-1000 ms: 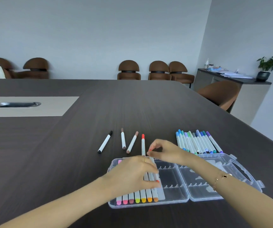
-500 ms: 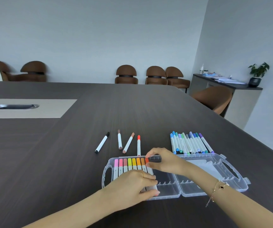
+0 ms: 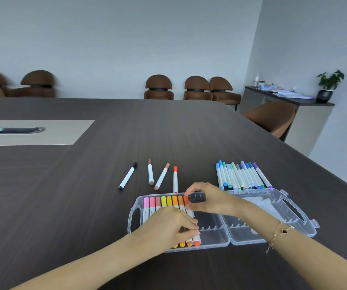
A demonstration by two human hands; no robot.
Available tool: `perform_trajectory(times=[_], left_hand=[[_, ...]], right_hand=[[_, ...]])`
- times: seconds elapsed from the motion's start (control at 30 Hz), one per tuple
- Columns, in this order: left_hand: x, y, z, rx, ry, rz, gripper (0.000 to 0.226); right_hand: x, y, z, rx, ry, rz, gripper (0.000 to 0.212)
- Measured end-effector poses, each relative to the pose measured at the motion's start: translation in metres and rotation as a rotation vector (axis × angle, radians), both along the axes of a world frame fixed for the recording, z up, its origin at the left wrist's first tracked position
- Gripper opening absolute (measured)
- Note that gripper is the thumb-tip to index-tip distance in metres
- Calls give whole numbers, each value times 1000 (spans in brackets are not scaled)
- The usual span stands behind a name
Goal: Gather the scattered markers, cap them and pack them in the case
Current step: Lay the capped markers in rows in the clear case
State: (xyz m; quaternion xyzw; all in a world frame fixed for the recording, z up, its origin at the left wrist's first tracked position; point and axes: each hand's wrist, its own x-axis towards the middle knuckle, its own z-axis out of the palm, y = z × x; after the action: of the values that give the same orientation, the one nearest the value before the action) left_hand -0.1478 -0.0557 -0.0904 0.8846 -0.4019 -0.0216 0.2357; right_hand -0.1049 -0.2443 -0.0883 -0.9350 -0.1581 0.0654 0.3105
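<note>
Over the open case [image 3: 214,240] on the counter [image 3: 64,206], the left hand [image 3: 168,225] is pressing curled fingers on the packed markers [image 3: 169,203] while the right hand [image 3: 212,198] is pinching the orange-red marker's far end. Uneven pressure is risking that marker springing from its slot and dislodging neighbours. Four loose markers [image 3: 162,175] and the blue-green bundle [image 3: 241,174] are waiting beyond the case.

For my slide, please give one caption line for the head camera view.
Both hands seat warm-coloured markers in the open clear case; four loose markers and a cool-coloured pile wait on the table.
</note>
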Motion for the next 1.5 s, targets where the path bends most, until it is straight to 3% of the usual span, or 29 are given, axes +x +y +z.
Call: perform_trajectory(times=[0.1,0.17,0.27,0.5,0.77,1.03,1.37,1.5], left_hand=[[11,5,9,-55,37,24,25],[28,11,15,-39,-75,44,26],[62,19,20,-14,-152,75,27],[108,21,16,107,-80,-11,29],[124,10,14,123,-97,30,27],[87,-1,37,-44,-74,55,30],[2,-7,19,24,-62,15,45],[-19,1,10,40,-45,48,45]], right_hand=[[8,-1,5,14,-1,6,15],[23,-2,7,67,-50,-53,9],[53,-2,8,47,-134,-143,19],[113,14,3,-103,-92,-106,39],[138,18,-3,-62,-87,-187,26],[99,1,14,54,-81,-213,24],[10,-13,13,66,-32,-126,22],[-10,-15,4,-49,-62,-68,30]])
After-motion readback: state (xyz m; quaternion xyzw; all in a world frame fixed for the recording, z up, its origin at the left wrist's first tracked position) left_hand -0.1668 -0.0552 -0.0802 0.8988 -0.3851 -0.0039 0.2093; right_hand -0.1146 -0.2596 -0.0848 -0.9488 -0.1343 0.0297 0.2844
